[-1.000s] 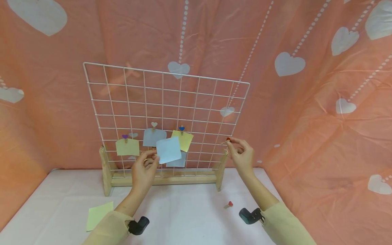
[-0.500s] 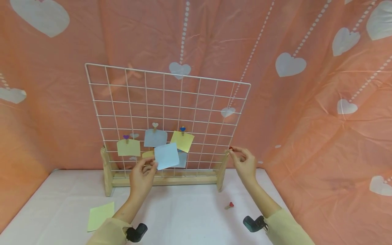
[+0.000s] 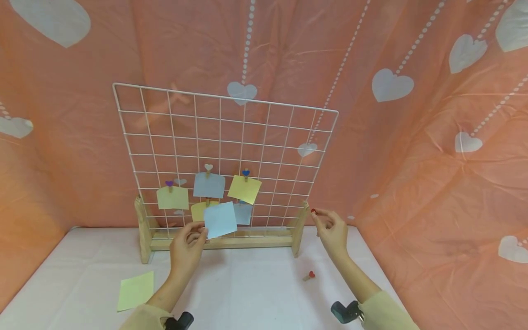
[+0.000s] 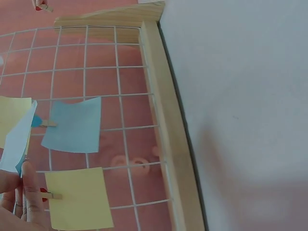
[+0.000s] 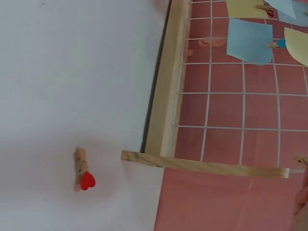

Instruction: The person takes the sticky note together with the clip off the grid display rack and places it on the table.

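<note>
My left hand pinches a light blue sticky note by its lower left corner, in front of the white wire grid. To the right of the stand, my right hand holds a small clothespin with a red heart between thumb and fingertips. Clothespins fix several notes on the grid: a green note, a grey-blue note, a yellow note, a lower yellow note and a lower blue note. The held note partly covers the lower two in the head view.
A loose green sticky note lies on the white table at left. Another red-heart clothespin lies at right. The grid stands in a wooden base, with a pink heart-patterned curtain behind.
My left hand has come down and slightly left with the blue note, uncovering more of the lower yellow note. The right hand has lowered and shifted slightly right with its clothespin.
</note>
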The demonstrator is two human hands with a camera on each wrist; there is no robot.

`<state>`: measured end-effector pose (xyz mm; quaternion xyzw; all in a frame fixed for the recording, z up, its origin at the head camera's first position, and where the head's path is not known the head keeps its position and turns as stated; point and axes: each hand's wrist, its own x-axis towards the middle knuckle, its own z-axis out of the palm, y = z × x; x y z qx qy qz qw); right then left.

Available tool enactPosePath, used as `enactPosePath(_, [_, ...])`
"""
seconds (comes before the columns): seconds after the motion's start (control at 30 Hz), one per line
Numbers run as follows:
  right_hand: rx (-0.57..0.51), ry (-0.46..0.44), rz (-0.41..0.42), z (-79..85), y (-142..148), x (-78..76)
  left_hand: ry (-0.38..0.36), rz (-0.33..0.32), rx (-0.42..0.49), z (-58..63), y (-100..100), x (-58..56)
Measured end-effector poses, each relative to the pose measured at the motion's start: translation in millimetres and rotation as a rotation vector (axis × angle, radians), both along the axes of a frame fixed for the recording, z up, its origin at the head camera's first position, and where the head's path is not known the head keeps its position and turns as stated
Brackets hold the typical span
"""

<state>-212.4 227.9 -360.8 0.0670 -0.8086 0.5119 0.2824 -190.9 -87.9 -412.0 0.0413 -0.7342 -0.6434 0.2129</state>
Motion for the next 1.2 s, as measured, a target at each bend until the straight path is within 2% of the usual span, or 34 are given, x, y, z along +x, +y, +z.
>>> enactPosePath(0.73, [-0.005, -0.133, -0.084, -21.6, 4.3, 8.2, -0.026, 0.061, 0.024, -26.3, -8.8, 10.9])
enactPosePath(0.9, [-0.016, -0.151, -0.072, -25.6, 4.7, 9.6, -0.018, 0.074, 0.024, -30.1, -9.8, 12.8])
enactPosePath(1.0, [-0.026, -0.147, -0.061, -32.1, 7.1, 8.6, -0.023, 0.076, 0.023, -33.1, -10.7, 14.3])
enactPosePath(1.2, [-0.01, -0.145, -0.097, -58.9, 20.4, -5.2, -0.038, 0.068, 0.027, -36.8, -11.9, 15.8])
